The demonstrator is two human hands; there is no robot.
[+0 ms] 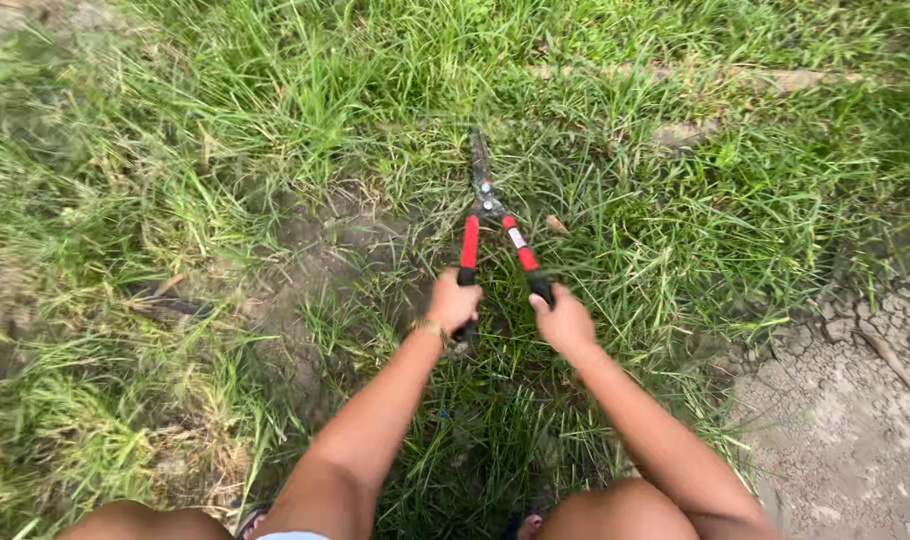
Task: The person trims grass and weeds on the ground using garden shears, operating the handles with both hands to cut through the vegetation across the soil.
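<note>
Tool: garden shears [490,222] with red-and-black handles, lying low over the grass [305,90], blades pointing to 12 o'clock.
Left hand: the left hand [452,301] is wrapped tight round the black grip of the left handle, a bracelet [431,330] at the wrist.
Right hand: the right hand [563,320] is clenched on the grip of the right handle, at 3 o'clock of the left hand and just beside it.
Blades: the handles stand close together, so the blades look nearly shut; they seem to sit in the grass tips, though tall blades of grass blur that part.
Step in hand: judged from this, a cut is at its closing end.
Next move calls for: spreading both handles apart, then setting the blades into uncut tufts, probably at 1 or 11 o'clock.
Around: bare soil patch [320,250] at 9 o'clock of the shears; cracked dry earth [855,400] at 4 o'clock; the person's knees at the bottom edge.
</note>
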